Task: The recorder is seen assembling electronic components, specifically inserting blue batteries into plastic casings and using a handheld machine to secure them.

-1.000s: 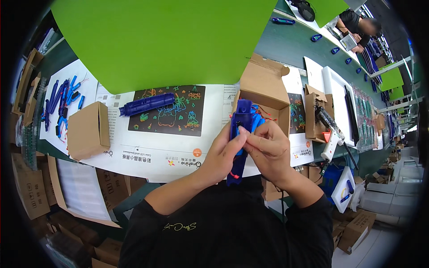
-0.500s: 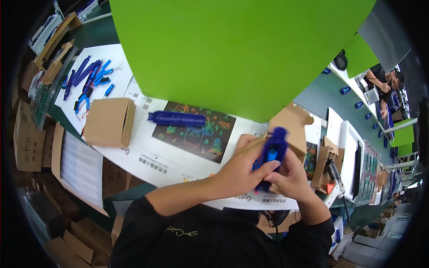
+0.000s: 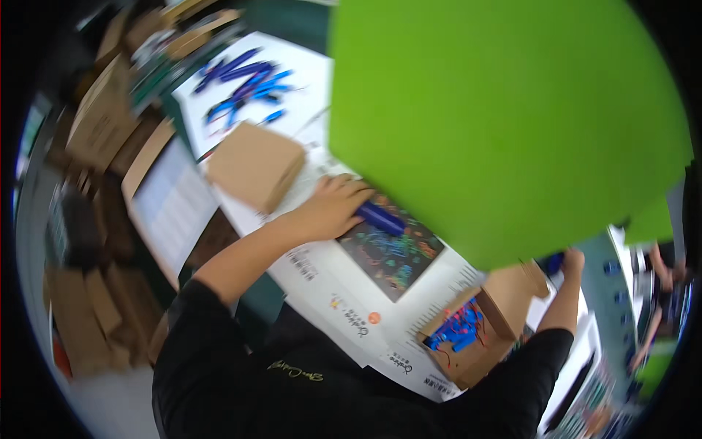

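Note:
My left hand (image 3: pixel 336 207) reaches out over the worktop, its fingers closed over the near-left end of a dark blue plastic casing (image 3: pixel 382 219). That casing is long and tube-shaped, and it lies on a dark printed picture of a white sheet. Far to the right, past the green panel, my right hand (image 3: pixel 574 260) is stretched out with a second dark blue casing (image 3: pixel 553 263) at its fingers. Blur hides the details of this grip. Between my arms stands an open cardboard box (image 3: pixel 504 311) holding several light blue batteries (image 3: pixel 462 329) with red wires.
A big green panel (image 3: pixel 497 124) rises at the worktop's far side. A closed cardboard box (image 3: pixel 256 164) sits left of my left hand. Behind it, blue casings and batteries (image 3: pixel 252 84) lie on white paper. More blue pieces (image 3: pixel 620 298) line a green strip at right, near a co-worker's arm (image 3: pixel 647 336).
My hands have parted: the right carried the casing they both held away to the right, and the left moved onto the casing on the sheet. The view has turned.

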`<state>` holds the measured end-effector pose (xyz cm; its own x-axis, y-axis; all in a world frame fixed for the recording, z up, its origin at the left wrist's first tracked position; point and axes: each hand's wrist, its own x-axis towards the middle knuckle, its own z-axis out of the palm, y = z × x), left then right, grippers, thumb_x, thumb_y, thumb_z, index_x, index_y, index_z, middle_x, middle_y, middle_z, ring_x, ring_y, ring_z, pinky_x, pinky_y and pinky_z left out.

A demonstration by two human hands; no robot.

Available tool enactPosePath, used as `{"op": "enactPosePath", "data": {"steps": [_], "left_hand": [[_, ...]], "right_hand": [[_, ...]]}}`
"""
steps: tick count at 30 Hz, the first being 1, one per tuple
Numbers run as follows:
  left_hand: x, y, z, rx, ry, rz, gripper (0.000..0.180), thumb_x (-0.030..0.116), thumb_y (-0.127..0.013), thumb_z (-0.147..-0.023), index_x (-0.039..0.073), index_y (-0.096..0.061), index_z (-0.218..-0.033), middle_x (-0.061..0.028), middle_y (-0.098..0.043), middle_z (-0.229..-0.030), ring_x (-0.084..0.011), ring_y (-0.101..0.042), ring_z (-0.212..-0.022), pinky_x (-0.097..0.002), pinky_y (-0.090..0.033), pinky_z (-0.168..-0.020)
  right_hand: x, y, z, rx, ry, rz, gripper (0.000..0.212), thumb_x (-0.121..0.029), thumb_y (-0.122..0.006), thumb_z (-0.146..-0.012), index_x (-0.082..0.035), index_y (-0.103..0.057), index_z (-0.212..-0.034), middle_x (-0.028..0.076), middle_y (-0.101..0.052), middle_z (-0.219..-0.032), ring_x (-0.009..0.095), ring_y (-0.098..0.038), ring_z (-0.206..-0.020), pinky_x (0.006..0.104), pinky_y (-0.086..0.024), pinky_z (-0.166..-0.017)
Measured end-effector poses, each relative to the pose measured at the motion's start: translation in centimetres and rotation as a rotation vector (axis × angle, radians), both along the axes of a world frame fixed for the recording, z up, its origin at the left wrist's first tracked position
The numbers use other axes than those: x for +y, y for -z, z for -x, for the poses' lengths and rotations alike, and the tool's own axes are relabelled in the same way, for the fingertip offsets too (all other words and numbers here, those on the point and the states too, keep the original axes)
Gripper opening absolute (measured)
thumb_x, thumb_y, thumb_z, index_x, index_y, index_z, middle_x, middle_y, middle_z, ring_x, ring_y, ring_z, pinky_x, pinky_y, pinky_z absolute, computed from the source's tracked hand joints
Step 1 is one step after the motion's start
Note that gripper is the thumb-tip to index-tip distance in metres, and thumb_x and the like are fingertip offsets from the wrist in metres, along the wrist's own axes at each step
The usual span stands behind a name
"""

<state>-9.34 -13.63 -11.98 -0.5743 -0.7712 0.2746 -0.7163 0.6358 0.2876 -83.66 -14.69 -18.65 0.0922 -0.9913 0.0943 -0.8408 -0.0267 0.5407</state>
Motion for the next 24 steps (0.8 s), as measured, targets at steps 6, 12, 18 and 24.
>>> {"op": "enactPosePath", "data": {"steps": [6, 12, 18, 24], "left_hand": [[2.4, -3.2, -0.9, 0.006, -0.003, -0.14, 0.045, 0.022, -0.073, -0.07, 0.011, -0.059, -0.111, -0.0072, -0.056, -0.097, -0.0266, -0.054, -0.093, -0.0414, -0.041, -0.085], [5.6, -7.9, 6.1, 0.206, 0.25, -0.205, 0.047, 0.016, -0.078, -0.062, 0.012, -0.062, -0.106, -0.0058, -0.056, -0.086, -0.0239, -0.057, -0.078, -0.0339, -0.046, -0.068], [8.3, -9.0, 13.3, 0.284, 0.557, -0.089, 0.06, 0.016, -0.08, -0.059, 0.009, -0.057, -0.114, -0.0074, -0.057, -0.099, -0.0254, -0.055, -0.09, -0.0349, -0.043, -0.079], [11.7, -6.5, 12.2, 0.939, 0.367, -0.815, 0.085, 0.039, -0.074, -0.073, 0.001, -0.033, -0.136, -0.0159, -0.044, -0.128, -0.0273, -0.052, -0.107, -0.0378, -0.042, -0.088]], "right_hand": [[-0.2, -4.3, -3.3, -0.49, 0.438, 0.0, 0.04, -0.037, -0.066, -0.077, 0.003, -0.067, -0.082, 0.014, -0.064, -0.067, 0.02, -0.062, -0.061, 0.0336, -0.05, -0.058], [14.7, -21.9, -34.2, -1.664, 0.407, -0.188, 0.022, -0.008, -0.062, -0.082, -0.002, -0.061, -0.104, 0.006, -0.062, -0.086, 0.009, -0.059, -0.07, 0.0226, -0.049, -0.058], [21.1, -18.9, -41.2, -1.403, -0.027, -0.046, 0.045, -0.013, -0.078, -0.07, -0.001, -0.059, -0.109, 0.012, -0.065, -0.09, 0.016, -0.064, -0.08, 0.0272, -0.051, -0.07], [27.3, -17.7, -39.8, -1.64, 0.251, 0.204, 0.038, -0.01, -0.076, -0.072, 0.0, -0.061, -0.105, 0.011, -0.066, -0.09, 0.016, -0.064, -0.079, 0.0251, -0.05, -0.069]]}}
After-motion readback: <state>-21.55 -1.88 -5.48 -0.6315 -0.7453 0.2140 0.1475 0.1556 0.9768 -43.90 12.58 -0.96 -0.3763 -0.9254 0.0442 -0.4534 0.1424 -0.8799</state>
